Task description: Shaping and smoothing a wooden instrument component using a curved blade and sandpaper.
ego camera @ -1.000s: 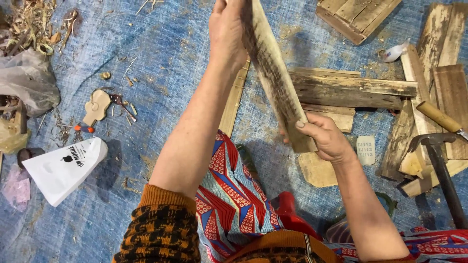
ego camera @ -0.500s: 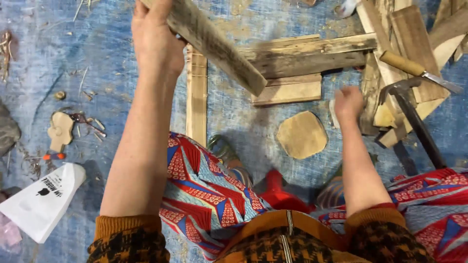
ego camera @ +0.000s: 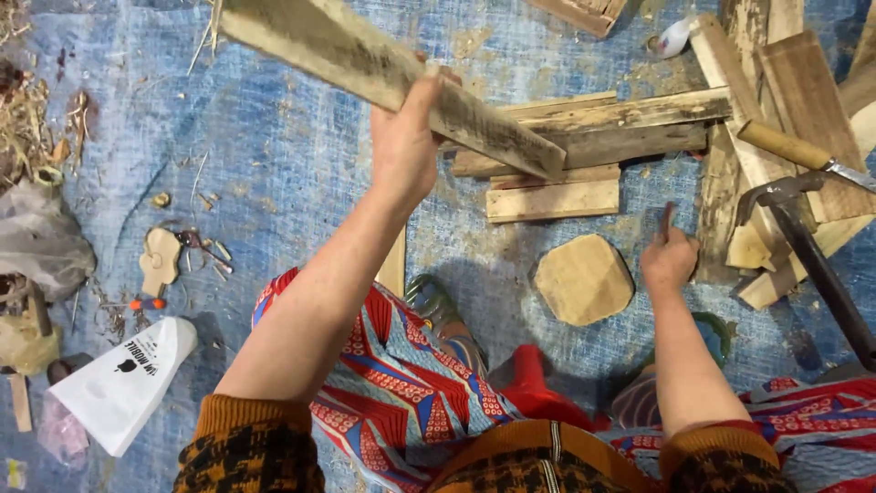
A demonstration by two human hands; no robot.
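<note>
My left hand (ego camera: 406, 151) is raised and shut around a long weathered wooden plank (ego camera: 347, 55), which slants from the upper left down to the right over the blue tarp (ego camera: 292, 183). Lower down, my right hand (ego camera: 669, 263) rests near the tarp with its fingers pinched on a small thin dark piece (ego camera: 665, 219) that sticks up; what it is cannot be told. This hand sits just right of a rounded flat wooden block (ego camera: 584, 278) and left of a hammer (ego camera: 808, 260).
Several planks (ego camera: 593, 137) lie stacked ahead and more at the right, with a wooden-handled blade (ego camera: 789, 146) on them. A white plastic bag (ego camera: 119, 388) and small wooden cutouts (ego camera: 160, 260) lie at the left. A red stool (ego camera: 538, 388) is under my patterned skirt.
My right hand let go of the plank and dropped to the tarp beside the rounded block. My left hand swung the plank from near upright to a slant across the upper left.
</note>
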